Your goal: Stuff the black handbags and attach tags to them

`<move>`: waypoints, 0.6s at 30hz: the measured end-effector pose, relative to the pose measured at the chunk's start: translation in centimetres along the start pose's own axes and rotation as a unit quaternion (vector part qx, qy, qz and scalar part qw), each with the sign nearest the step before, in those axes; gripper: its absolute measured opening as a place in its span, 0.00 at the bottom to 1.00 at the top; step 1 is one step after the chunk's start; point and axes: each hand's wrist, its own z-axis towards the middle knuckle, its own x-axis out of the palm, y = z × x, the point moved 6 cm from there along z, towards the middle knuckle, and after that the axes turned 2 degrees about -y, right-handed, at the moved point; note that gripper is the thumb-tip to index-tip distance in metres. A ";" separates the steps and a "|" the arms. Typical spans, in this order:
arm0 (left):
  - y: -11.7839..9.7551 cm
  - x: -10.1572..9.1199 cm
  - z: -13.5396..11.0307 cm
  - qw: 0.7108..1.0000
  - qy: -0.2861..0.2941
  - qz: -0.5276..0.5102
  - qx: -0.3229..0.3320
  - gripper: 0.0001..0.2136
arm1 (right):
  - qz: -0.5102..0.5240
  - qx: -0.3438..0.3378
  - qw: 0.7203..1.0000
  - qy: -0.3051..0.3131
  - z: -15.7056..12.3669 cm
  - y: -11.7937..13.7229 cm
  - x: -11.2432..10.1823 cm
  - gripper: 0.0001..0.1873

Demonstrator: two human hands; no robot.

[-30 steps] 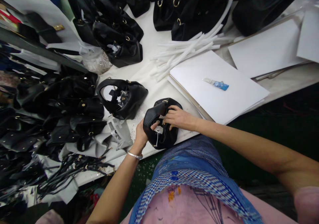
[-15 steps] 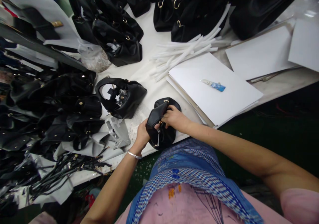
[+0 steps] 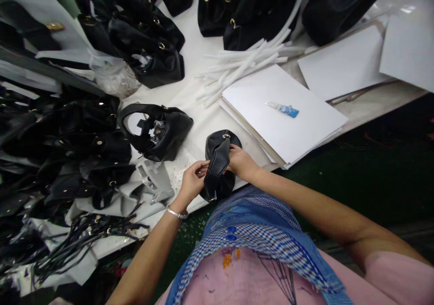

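Note:
A small black handbag (image 3: 217,167) with gold-coloured rings stands at the front edge of the table, between my two hands. My left hand (image 3: 193,180), with a silver bangle at the wrist, grips its left side, fingers on the upper edge. On the opposite side my right hand (image 3: 241,164) is closed on the bag, its fingertips partly hidden behind the upper panel. Just to the left, another black handbag (image 3: 171,133) with a looped handle stands gaping, clear wrapping and a clasp showing inside.
White sheets (image 3: 281,133) are stacked on the right, bearing a blue-handled cutter (image 3: 287,110). White foam rods (image 3: 244,68) lie behind them. Several black bags (image 3: 162,65) crowd the back, and more bags (image 3: 84,147) fill the left. Thin black straps (image 3: 77,241) lie at front left.
The near bag's upper panel has turned, hiding its opening. My left hand's fingers have moved from under its side up onto the edge. The whole view has shifted slightly.

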 end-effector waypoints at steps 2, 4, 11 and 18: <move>0.1 0.1 -0.1 1.000 0.010 0.005 -0.005 0.17 | -0.013 0.031 0.999 0.029 0.2 0.0 0.5 0.05; 0.4 0.0 0.0 1.000 0.003 0.023 -0.007 0.17 | -0.017 0.058 0.997 0.053 0.6 -0.1 0.9 0.03; 2.1 -1.3 0.2 0.999 -0.037 0.014 -0.033 0.23 | -0.034 -0.029 0.999 0.008 1.6 0.8 1.0 0.09; 2.5 -2.6 -0.5 0.995 0.021 0.032 -0.094 0.25 | -0.034 -0.038 0.985 -0.162 -2.7 2.0 -0.6 0.14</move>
